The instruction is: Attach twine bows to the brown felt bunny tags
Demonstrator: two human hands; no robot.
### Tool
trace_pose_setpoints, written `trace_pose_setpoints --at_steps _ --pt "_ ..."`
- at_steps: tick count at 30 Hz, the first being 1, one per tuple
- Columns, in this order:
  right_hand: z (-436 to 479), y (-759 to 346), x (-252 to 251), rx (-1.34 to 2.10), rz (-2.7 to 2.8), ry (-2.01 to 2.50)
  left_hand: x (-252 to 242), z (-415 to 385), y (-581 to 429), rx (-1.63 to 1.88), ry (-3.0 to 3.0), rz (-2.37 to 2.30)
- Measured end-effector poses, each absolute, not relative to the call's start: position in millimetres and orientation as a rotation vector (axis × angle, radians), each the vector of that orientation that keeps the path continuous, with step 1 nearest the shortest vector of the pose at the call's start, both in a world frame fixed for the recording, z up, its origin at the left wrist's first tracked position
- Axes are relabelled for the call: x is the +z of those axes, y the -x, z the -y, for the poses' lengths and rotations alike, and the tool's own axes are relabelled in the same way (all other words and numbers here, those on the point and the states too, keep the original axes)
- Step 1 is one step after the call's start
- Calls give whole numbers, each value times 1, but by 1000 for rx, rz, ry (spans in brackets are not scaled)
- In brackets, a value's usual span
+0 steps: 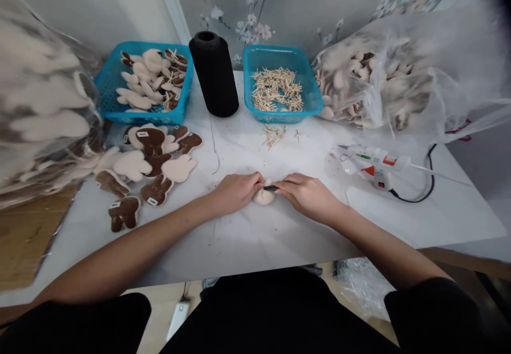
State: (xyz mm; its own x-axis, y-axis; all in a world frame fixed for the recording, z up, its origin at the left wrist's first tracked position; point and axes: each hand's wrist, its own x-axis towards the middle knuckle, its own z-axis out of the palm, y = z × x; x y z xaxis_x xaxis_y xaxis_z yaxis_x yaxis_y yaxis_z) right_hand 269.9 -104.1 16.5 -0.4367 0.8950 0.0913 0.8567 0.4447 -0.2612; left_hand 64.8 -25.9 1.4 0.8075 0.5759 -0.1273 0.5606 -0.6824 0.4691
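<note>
My left hand (pixel 233 193) and my right hand (pixel 305 197) meet at the middle of the white table (pixel 239 242). Between them is a small cream plush piece (pixel 264 198), pinched by my left fingers. My right fingertips hold a short black object (pixel 270 188) against its top, and what it is stays unclear. Rabbit-shaped plush pieces (pixel 154 141) with brown backs and small labels lie in a loose spread to the left of my left hand.
A blue basket (pixel 109 85) holds more rabbit pieces, beside a black thread cone (pixel 214 74). A blue tray (pixel 311 82) holds pale wooden sticks (pixel 277 90). A hot glue gun (pixel 377 165) lies at right, its cable looping nearby. Plastic bags of plush pieces (pixel 371 85) stand at both sides.
</note>
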Motion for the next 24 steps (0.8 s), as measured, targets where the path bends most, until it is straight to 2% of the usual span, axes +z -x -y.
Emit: trace_pose_setpoints --at_steps 6,19,24 --pt "102 -269 12 204 2490 1517 2 24 -66 71 -2442 -867" --pt "105 -271 1 315 2337 1532 15 21 -64 155 -2139 -850" --pt "109 -272 4 351 2303 1547 19 22 -64 111 -2262 -779"
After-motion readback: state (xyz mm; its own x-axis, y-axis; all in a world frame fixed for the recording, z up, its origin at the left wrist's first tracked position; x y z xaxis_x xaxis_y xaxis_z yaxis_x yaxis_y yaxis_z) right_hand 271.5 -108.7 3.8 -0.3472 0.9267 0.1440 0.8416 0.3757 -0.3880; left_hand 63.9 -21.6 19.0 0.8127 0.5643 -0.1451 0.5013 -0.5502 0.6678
